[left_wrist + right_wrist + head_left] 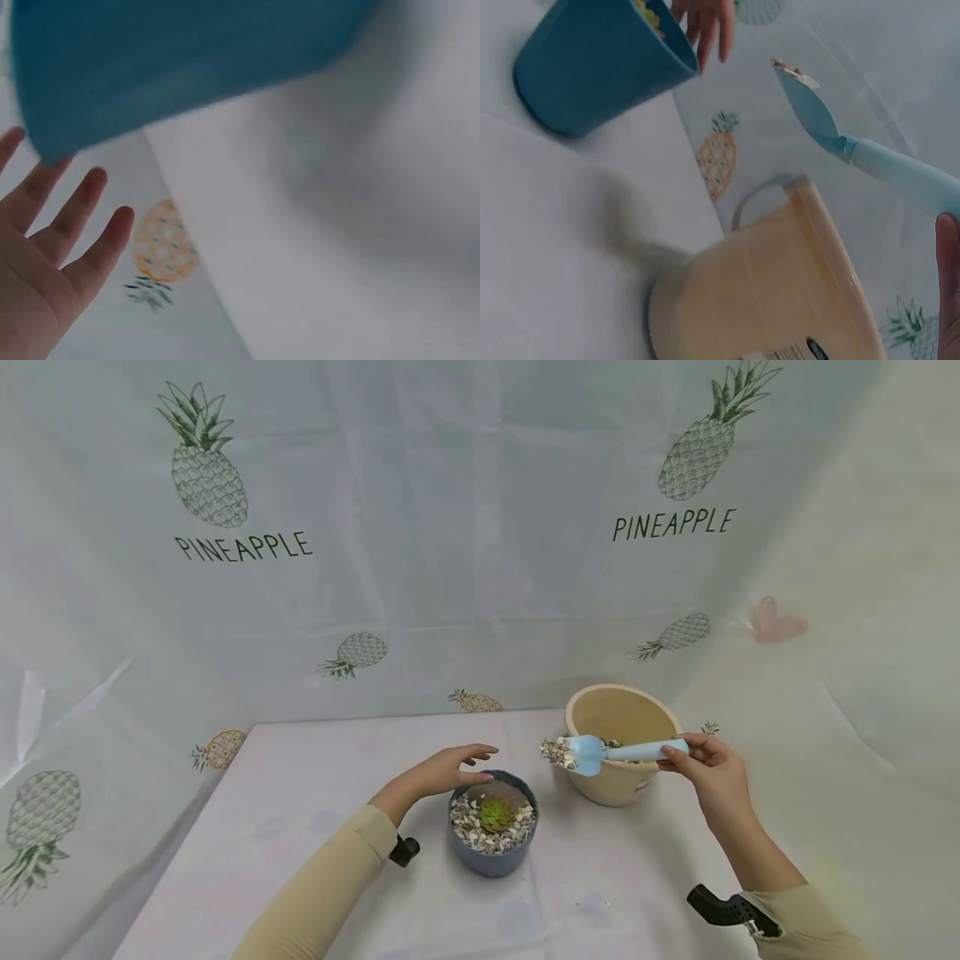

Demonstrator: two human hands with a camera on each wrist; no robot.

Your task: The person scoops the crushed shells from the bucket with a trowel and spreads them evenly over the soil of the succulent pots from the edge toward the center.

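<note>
In the head view my right hand (pixel 708 768) grips the end of a light blue trowel's handle. The trowel (pixel 588 753) is held level above a cream bucket (pixel 611 787), its blade loaded with small pale stones (pixel 557 752). My left hand (pixel 450 770) reaches over the back left rim of a blue-grey pot (pixel 491 864), fingers extended. A green succulent (pixel 496 815) stands in that pot, ringed by pale gravel (pixel 470 833). The left wrist view shows spread fingers (pixel 97 247) by the pot's rim; whether they touch it I cannot tell.
The bucket stands right of the pot, behind it, with some gravel inside. Both rest on a pale-covered table (pixel 300 810). A white curtain (pixel 420 568) with pineapple prints hangs behind. A few small specks (pixel 592 904) lie on the cloth in front of the bucket.
</note>
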